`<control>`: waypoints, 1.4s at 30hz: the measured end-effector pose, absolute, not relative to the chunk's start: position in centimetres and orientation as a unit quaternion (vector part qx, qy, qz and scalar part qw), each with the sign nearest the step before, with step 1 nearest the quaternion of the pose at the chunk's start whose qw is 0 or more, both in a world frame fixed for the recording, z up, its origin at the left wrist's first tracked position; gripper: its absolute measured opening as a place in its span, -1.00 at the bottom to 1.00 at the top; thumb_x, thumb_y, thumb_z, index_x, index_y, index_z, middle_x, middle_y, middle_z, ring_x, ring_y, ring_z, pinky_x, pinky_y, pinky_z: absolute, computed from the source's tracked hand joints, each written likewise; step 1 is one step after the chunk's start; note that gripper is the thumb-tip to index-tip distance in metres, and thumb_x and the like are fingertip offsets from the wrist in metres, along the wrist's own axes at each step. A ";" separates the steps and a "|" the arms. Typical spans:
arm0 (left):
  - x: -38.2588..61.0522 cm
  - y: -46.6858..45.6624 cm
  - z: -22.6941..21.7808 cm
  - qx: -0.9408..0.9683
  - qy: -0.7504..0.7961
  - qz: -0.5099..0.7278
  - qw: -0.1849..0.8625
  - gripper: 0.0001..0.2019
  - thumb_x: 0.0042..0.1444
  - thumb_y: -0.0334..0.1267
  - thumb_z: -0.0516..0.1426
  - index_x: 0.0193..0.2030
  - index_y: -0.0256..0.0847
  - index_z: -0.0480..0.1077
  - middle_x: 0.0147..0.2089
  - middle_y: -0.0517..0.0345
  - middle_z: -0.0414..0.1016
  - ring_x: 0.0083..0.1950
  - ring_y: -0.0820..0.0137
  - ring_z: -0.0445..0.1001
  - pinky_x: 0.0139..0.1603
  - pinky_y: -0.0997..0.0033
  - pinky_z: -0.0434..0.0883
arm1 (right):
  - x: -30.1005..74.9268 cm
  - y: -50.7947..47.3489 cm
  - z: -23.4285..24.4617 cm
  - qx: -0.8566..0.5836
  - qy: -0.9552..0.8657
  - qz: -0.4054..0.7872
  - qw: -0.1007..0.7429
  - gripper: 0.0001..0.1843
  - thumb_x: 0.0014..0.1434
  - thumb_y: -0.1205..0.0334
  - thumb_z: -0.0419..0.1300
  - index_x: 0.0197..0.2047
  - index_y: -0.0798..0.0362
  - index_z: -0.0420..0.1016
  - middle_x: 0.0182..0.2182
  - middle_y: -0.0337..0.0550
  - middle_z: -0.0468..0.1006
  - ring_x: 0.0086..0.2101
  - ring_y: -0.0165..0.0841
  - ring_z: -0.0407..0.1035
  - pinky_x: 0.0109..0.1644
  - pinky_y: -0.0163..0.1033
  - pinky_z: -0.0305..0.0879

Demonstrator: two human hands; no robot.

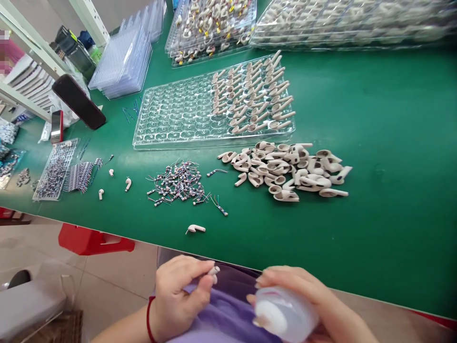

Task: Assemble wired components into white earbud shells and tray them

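A green tabletop (385, 128) takes up most of the view, its smooth surface slanting down to a near edge that drops toward the right. Below it, at left, lies a pale tiled floor (117, 281). Filled clear trays (353, 28) are stacked along the far right, and a moulded clear tray (171, 114) lies in the middle, rows of pale casings (253, 127) set in its right part. A loose heap of casings (282, 166) sits in front of it. Toward the upper left stand a white metal frame (91, 19) and a stack of clear plastic trays (123, 62); a red stool (85, 240) shows below the table's edge. In front of that edge, the right hand (303, 288) curls round a translucent bottle (300, 314), blurred. The left hand (178, 295) is beside it, above a purple garment (228, 309). A pile of small wired parts (180, 183) lies left of the heap, with a dark phone (78, 101) farther left. One single casing (196, 228) rests near the table edge. Smallest is the white piece (214, 270), pinched between the left thumb and forefinger
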State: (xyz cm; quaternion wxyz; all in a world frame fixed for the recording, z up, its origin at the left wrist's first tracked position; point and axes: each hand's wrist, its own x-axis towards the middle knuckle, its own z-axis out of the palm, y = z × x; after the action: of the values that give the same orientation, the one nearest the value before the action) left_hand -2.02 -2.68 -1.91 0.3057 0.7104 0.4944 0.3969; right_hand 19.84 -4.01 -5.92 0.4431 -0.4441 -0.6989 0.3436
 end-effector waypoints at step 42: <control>1.2 -3.5 -5.4 0.103 0.596 0.372 0.704 -0.66 -0.33 -0.08 0.47 -0.55 -0.33 0.58 -0.57 0.08 0.56 -0.59 0.56 0.33 -0.54 0.58 0.23 | 17.3 -2.5 -6.2 -0.387 -0.774 0.192 0.463 -0.60 0.07 0.69 0.04 -0.09 0.16 0.40 -0.26 -0.03 0.44 -0.26 -0.31 0.31 -0.20 -0.20 0.34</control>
State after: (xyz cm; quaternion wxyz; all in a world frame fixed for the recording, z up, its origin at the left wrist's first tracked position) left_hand 1.16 -3.50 -5.38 0.7042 0.1027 0.5957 0.3723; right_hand 17.28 -2.53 -6.16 0.4630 -0.3874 -0.7737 0.1921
